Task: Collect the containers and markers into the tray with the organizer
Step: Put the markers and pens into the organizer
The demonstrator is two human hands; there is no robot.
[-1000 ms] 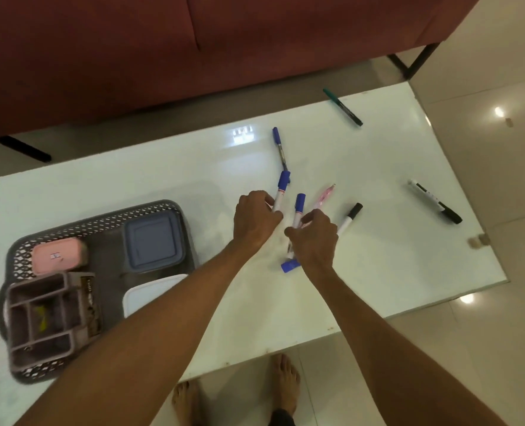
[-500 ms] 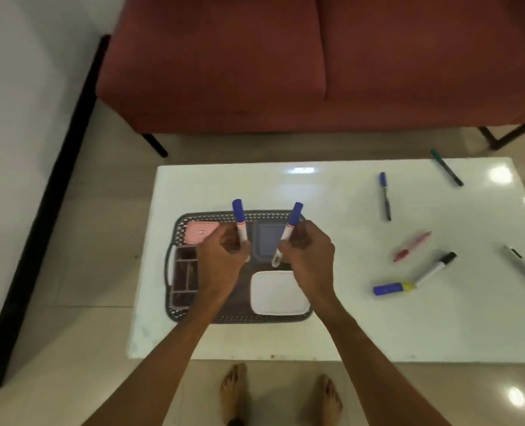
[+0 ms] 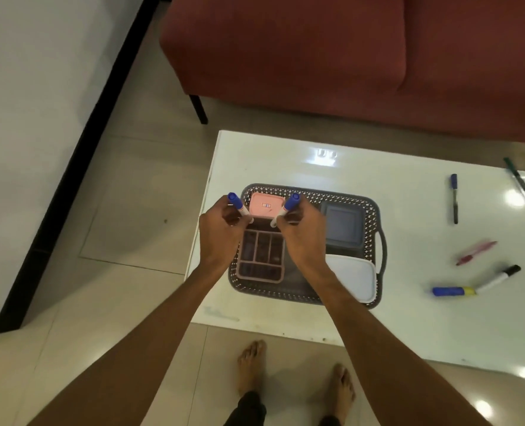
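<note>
Both hands are clenched round a marker apiece. The left hand (image 3: 221,233) curls its fingers (image 3: 231,214) about the barrel of a blue-capped white marker (image 3: 236,202). The right hand (image 3: 301,238) grasps a second blue-capped white marker (image 3: 290,204) the same way, fingers (image 3: 292,219) wrapped tight. Each marker is tilted cap up, with its bare end pointing down over the far end of the pinkish compartmented plastic organizer (image 3: 259,276).

That organizer sits in the left part of the dark grey perforated plastic tray (image 3: 316,196). In the tray's far left corner is a small pink lidded container (image 3: 265,206), at its far right a blue-grey square container (image 3: 342,224), and at its near right a white rounded container (image 3: 353,278). Right of the tray, on the glossy white worktop (image 3: 424,327), lie a thin blue-capped pen (image 3: 454,198), a green pen (image 3: 519,179), a red pen (image 3: 475,252), a black-capped white marker (image 3: 498,278) and a blue-and-yellow marker (image 3: 452,291).

The step in hand looks like seating these two markers in the organizer. To do it well, steer each bare end inside a compartment's walls before loosening the grip. Lower rather than drop, so nothing bounces out. Release one hand at a time so the barrels do not knock together. I cannot tell which compartment is meant.
</note>
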